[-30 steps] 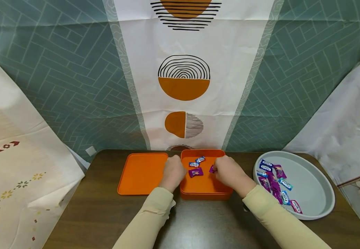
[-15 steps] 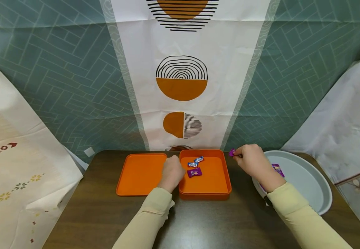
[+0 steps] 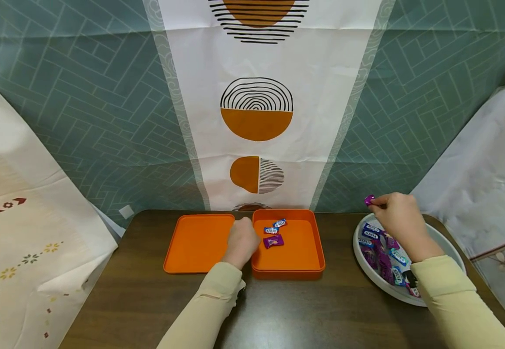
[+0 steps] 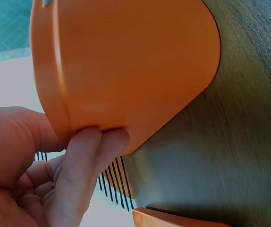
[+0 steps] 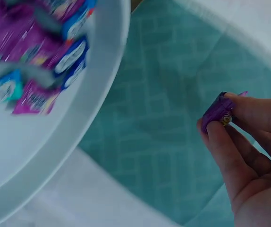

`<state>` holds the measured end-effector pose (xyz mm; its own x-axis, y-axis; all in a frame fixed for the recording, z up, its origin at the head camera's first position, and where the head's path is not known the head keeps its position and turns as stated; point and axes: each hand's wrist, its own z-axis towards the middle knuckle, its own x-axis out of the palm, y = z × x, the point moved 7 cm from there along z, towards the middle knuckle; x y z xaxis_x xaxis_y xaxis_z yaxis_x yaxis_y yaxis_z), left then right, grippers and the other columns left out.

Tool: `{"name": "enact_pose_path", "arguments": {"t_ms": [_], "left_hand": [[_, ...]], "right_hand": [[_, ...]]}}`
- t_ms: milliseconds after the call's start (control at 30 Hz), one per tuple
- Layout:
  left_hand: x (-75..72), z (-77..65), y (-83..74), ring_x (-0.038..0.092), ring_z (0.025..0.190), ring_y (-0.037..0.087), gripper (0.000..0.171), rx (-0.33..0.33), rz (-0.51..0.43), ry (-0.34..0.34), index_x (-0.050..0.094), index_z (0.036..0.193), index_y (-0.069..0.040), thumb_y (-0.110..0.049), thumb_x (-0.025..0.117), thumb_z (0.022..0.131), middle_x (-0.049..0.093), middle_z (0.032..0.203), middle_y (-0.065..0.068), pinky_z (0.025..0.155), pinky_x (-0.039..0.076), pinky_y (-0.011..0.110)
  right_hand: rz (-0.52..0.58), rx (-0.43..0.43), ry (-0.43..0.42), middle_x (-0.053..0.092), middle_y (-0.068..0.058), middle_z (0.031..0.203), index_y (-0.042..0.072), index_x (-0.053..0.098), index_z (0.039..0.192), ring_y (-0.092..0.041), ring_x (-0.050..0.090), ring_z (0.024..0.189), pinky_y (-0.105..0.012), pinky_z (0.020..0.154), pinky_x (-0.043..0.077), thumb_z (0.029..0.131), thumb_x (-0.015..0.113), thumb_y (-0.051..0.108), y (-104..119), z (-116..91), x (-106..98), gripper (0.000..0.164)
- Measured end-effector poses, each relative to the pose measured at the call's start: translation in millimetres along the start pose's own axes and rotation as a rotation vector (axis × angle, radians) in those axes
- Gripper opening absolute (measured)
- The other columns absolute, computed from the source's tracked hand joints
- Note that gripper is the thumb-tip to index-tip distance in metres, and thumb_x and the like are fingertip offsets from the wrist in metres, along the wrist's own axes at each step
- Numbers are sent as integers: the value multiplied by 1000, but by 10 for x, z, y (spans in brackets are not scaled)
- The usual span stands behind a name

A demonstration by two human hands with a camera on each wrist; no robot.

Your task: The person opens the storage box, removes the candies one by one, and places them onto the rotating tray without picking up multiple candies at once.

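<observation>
My left hand (image 3: 241, 242) pinches the left wall of an open orange box (image 3: 298, 257); the left wrist view has the thumb on one side of the box wall (image 4: 126, 61) and the fingers on the other. Inside the box lie a purple-wrapped candy (image 3: 273, 241) and two small blue-and-white wrapped candies (image 3: 271, 230). My right hand (image 3: 402, 223) is raised over a round grey tray (image 3: 455, 252). Between its thumb and fingers it pinches another purple-wrapped candy (image 5: 215, 112), held above the tray's far left rim.
In the tray, several wrapped candies (image 3: 383, 259) in purple, blue, light blue and red crowd the left side. A flat orange lid (image 3: 197, 245) lies left of the box. Behind the wooden table (image 3: 278, 315) hangs a patterned cloth (image 3: 339, 135).
My right hand has lifted the purple candy out of the orange box and carried it right, to above the round tray. The left hand has stayed at the box wall.
</observation>
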<state>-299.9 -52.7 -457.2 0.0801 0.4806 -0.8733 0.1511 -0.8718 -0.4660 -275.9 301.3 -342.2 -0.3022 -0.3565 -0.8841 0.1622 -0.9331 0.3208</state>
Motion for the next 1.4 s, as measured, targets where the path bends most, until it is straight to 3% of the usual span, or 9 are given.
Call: {"name": "enact_pose_path", "arguments": {"t_ms": [233, 433, 600, 800, 1100, 1400], "left_hand": [[-6, -3, -6, 53, 57, 18, 30, -2, 8, -5, 64, 94, -2, -18, 76, 72, 59, 76, 6, 55, 51, 32], [-2, -2, -5, 52, 56, 18, 28, 10, 10, -9, 64, 92, -3, -18, 76, 72, 58, 75, 5, 54, 51, 31], [8, -1, -1, 52, 55, 17, 31, 0, 9, 2, 64, 95, -1, -18, 76, 72, 59, 76, 6, 52, 50, 30], [-1, -13, -13, 52, 55, 17, 32, -13, 6, 5, 63, 97, -1, -17, 76, 73, 60, 78, 7, 52, 50, 30], [3, -13, -1, 53, 59, 18, 34, -39, -18, 18, 62, 101, -1, -16, 75, 73, 60, 81, 7, 57, 52, 32], [-5, -11, -9, 52, 56, 19, 25, 6, -15, -13, 61, 90, -1, -13, 73, 72, 55, 73, 5, 46, 46, 27]], "right_hand": [[12, 70, 39, 66, -12, 81, 3, 71, 83, -25, 59, 69, -40, 56, 47, 81, 66, 18, -492, -72, -18, 16], [-12, 98, 78, 64, -7, 71, 4, 70, 75, -18, 51, 58, -32, 46, 42, 77, 68, 13, -756, -170, 77, 10], [-28, 162, 170, 60, -1, 63, 4, 68, 70, -19, 49, 56, -33, 46, 41, 76, 70, 15, -937, -238, 224, 13], [-63, 172, 247, 58, 0, 62, 3, 67, 70, -22, 50, 57, -39, 55, 42, 76, 69, 17, -1060, -300, 315, 15], [-76, 233, 285, 61, -9, 69, 2, 68, 74, -22, 52, 58, -36, 50, 46, 72, 69, 16, -1211, -344, 408, 14], [-92, 264, 320, 62, -11, 75, 3, 68, 78, -26, 54, 64, -38, 51, 45, 72, 65, 14, -1213, -362, 436, 13]]}}
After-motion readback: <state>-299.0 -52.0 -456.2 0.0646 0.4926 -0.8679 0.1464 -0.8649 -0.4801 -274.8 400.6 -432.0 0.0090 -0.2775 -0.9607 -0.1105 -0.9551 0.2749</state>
